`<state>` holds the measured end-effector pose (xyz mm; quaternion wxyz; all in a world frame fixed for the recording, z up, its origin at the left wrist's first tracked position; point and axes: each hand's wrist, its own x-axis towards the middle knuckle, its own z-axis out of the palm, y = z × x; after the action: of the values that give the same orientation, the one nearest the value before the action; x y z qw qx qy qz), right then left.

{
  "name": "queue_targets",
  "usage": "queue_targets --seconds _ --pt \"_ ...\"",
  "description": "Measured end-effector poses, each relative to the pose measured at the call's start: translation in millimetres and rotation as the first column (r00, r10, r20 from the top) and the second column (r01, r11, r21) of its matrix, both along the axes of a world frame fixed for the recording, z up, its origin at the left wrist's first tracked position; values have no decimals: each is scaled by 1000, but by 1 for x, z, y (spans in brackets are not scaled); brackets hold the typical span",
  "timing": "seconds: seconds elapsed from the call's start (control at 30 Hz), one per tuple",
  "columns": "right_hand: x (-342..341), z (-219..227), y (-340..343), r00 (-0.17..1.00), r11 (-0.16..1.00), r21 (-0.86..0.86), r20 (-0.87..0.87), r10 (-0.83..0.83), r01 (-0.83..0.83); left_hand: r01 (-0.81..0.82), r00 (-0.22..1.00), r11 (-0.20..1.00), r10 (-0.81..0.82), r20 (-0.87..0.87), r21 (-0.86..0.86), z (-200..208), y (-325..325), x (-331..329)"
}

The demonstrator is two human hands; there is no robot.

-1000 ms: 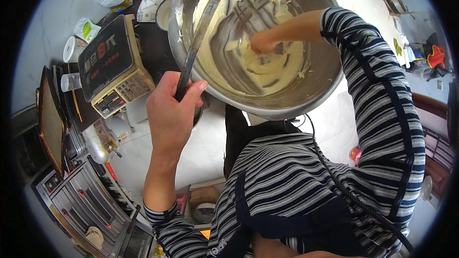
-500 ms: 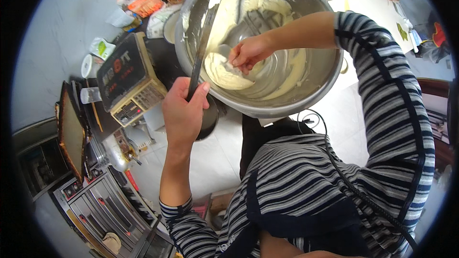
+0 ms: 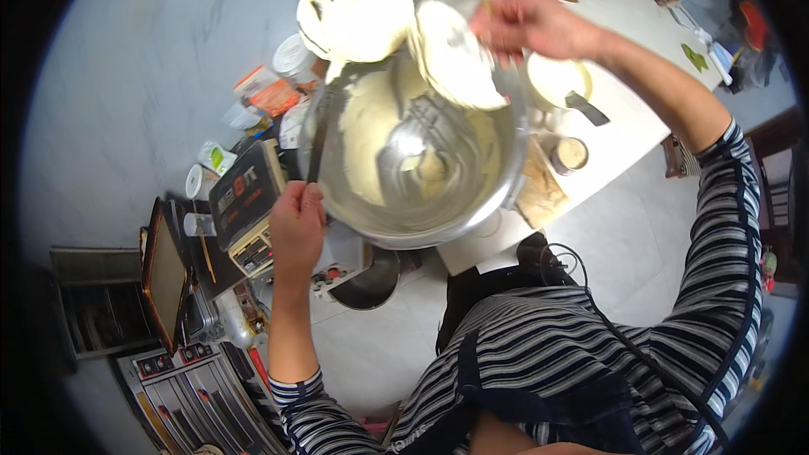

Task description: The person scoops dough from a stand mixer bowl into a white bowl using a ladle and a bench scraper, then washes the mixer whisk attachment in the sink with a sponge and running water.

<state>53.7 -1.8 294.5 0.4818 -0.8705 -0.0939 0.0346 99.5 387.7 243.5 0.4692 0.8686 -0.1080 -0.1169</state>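
Head view: left hand [image 3: 299, 223] grasps the dark handle of a long tool [image 3: 319, 145]; its round head, coated in pale cream, sits above the bowl's far rim. Right hand [image 3: 535, 27], motion-blurred, fingers clenched on a cream-loaded scraper [image 3: 455, 59], over the bowl and just beside the round head; can't tell if they touch. Metal bowl [image 3: 476, 212] is below both, cream [image 3: 364, 147] smeared inside. Scale [image 3: 246, 190] left of bowl. Right: tub [image 3: 556, 77] of pale stuff, jar [image 3: 570, 156] on white counter [image 3: 640, 114]. Oven [image 3: 190, 400] lower left.
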Motion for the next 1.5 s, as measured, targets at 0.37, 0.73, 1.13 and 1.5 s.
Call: queue_targets --seconds 0.37,0.73,1.13,1.5 --pt "-60 8 -172 611 888 -328 788 69 322 21 908 906 -194 372 423 23 -189 -80" --pt "-75 -114 -255 693 796 -432 720 23 423 -6 922 686 -278 269 728 -28 -301 -138" --pt "-53 -146 -260 710 715 -642 638 297 278 -38 917 712 -254 308 701 -56 -330 -156" --pt "-40 -167 -285 828 686 -586 559 -43 431 -127 858 706 -274 434 697 -82 -342 -166"
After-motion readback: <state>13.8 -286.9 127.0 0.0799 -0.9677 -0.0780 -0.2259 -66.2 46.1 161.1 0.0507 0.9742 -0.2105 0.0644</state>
